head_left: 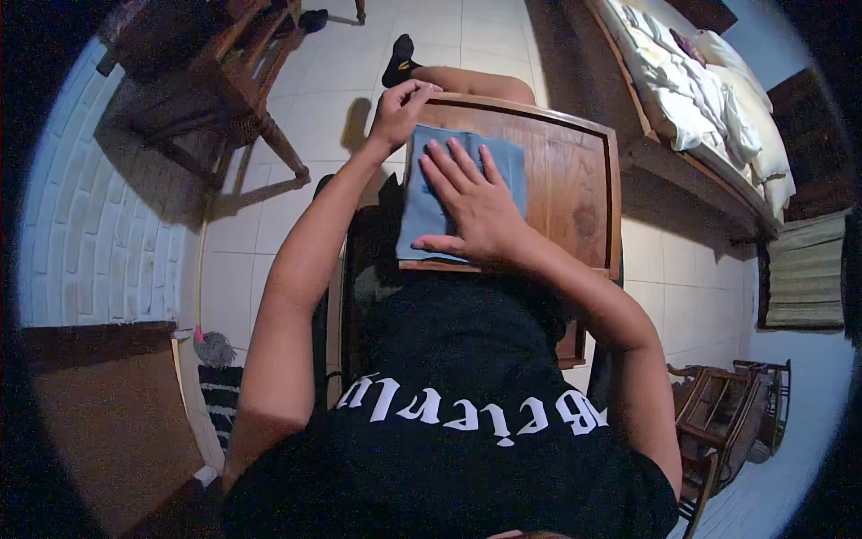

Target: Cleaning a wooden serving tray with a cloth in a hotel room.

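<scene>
A wooden panel with a raised rim [572, 195] lies over my lap in front of my torso. Spread over its left part is a blue cloth [414, 215], a little creased. My right hand [475, 202] rests flat on that cloth, palm down and fingers apart. At the panel's far left corner is my left hand [399, 116], its fingers curled around the rim; the underside of that grip is hidden.
A wooden chair [269, 135] stands on the tiled floor at the upper left. To the right is a bed [626, 67] with rumpled white bedding [707, 101]. A mop [215, 350] leans by the left wall. More wooden furniture [720, 411] stands at the lower right.
</scene>
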### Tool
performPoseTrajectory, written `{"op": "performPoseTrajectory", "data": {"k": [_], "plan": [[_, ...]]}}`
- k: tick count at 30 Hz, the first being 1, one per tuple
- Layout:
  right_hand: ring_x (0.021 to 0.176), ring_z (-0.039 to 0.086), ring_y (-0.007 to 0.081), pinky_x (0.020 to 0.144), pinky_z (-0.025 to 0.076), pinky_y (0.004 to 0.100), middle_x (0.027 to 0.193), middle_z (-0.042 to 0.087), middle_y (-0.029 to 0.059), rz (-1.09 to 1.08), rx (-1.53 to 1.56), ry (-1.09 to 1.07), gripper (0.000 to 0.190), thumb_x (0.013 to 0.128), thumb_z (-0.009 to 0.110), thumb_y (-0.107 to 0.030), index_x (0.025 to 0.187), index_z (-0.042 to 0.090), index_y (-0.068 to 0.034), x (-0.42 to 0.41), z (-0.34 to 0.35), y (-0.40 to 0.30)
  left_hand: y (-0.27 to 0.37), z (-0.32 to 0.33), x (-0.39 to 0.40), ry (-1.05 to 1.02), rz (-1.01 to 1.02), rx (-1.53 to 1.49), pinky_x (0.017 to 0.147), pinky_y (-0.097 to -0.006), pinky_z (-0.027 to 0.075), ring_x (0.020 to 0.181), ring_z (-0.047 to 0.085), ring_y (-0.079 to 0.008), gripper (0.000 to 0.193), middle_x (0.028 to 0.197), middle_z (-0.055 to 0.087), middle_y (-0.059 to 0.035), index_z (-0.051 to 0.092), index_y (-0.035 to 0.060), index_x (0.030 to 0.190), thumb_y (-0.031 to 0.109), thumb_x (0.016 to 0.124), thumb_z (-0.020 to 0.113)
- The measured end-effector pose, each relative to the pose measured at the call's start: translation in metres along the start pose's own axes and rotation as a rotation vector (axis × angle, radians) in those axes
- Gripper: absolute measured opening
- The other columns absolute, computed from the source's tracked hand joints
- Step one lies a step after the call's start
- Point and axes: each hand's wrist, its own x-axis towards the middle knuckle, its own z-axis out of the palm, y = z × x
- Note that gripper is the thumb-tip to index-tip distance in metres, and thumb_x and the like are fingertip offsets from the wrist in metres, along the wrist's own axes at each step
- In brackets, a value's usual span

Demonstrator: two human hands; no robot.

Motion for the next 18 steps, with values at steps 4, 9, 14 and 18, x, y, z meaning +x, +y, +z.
{"op": "performPoseTrajectory", "data": {"k": [4,9,14,18], "plan": [[0.157,0.016,0.0348,0.125,0.006,0.0562,0.169,0.023,0.0156,0.014,-0.032,-0.04,0.111,0.084,0.049,-0.081,0.16,0.029,-0.003,-0.03,-0.019,0.022,-0.009,0.008,0.001,0.056,0.045,-0.08,0.085,-0.0223,0.044,0.09,0.06,-0.0109,0.029,0.1,0.073,-0.0035,0.074,0.0038,0.103,0.021,0.105,0.051],[0.158,0.014,0.0329,0.125,0.005,0.0548,0.17,0.022,0.0138,0.036,-0.126,-0.206,0.114,0.083,0.048,-0.084,0.161,0.027,-0.005,-0.053,-0.036,0.053,-0.012,0.008,0.004,0.116,0.055,-0.084,0.083,-0.0249,0.045,0.085,0.059,-0.0116,0.035,0.097,0.073,-0.0044,0.074,0.0046,0.104,0.028,0.106,0.047],[0.158,0.012,0.0342,0.124,0.003,0.0575,0.17,0.021,0.0149,0.091,-0.075,-0.093,0.118,0.08,0.049,-0.086,0.161,0.026,-0.003,-0.052,-0.028,0.047,-0.012,0.012,0.0,0.222,-0.018,-0.217,0.084,-0.0277,0.046,0.086,0.06,-0.0138,0.047,0.099,0.073,-0.0066,0.075,0.0049,0.104,0.036,0.108,0.039],[0.158,0.012,0.0376,0.123,0.002,0.0621,0.169,0.021,0.0185,0.123,-0.065,-0.048,0.12,0.08,0.048,-0.086,0.16,0.026,0.001,-0.03,-0.016,0.022,-0.016,0.013,-0.002,0.211,-0.036,-0.278,0.088,-0.0283,0.046,0.091,0.063,-0.0161,0.053,0.103,0.073,-0.0087,0.074,0.0033,0.106,0.04,0.109,0.035]]}}
